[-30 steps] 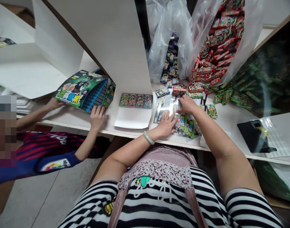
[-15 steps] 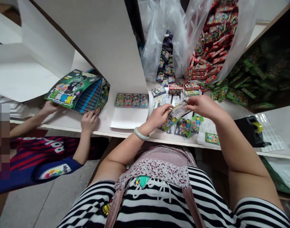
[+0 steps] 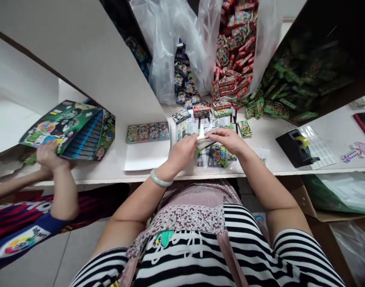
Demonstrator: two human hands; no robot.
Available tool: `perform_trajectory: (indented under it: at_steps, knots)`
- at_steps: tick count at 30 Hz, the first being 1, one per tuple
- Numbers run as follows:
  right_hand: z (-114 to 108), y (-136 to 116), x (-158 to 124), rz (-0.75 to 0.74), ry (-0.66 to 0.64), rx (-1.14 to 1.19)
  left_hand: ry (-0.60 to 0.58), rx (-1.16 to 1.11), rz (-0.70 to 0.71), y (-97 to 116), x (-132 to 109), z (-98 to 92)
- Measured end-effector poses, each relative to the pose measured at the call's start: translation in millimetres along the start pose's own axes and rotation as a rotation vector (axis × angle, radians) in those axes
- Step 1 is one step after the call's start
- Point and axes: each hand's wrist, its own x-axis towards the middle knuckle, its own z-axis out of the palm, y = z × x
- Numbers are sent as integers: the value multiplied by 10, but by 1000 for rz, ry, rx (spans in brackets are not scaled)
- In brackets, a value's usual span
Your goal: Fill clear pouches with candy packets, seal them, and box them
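My left hand (image 3: 184, 151) and my right hand (image 3: 228, 140) meet over the worktop, fingers pinching a small flat printed plastic bag (image 3: 204, 142) from both sides. Blur and the fingers hide part of it. Below them lie several printed black-and-green bags (image 3: 215, 156). Just behind sit small candy-like cartons: a purple-black carton (image 3: 181, 115), a red carton (image 3: 201, 107) and a green carton (image 3: 245, 128). To the left of my left hand, a wrapped row of small cartons (image 3: 148, 132) rests by a white sheet (image 3: 146, 155).
Plastic bags hold heaps of purple cartons (image 3: 185, 81) and red cartons (image 3: 238, 59); green cartons (image 3: 279, 107) spill at the right. A black tape dispenser (image 3: 296, 148) stands right. At left, a co-worker's hand (image 3: 49, 154) is on a green display box (image 3: 65, 123).
My view has shifted to the right. My hands have drawn closer together on the bag. A green carton now shows by my right hand. The co-worker's hand has moved across the display box.
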Motion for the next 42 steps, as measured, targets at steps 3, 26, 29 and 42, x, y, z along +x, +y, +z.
perform_trajectory:
  at_steps: [3, 26, 29, 42]
  knots:
    - [75, -123, -117, -128, 174, -235, 98, -328, -96, -66, -14, -30]
    - [215, 507, -403, 148, 252, 308, -154, -1465, -596, 8, -216, 215]
    - [175, 509, -482, 166, 111, 267, 58, -1391, -518, 18, -48, 267]
    - [188, 437, -768, 17, 320, 87, 8, -1194, -294, 143, -79, 234]
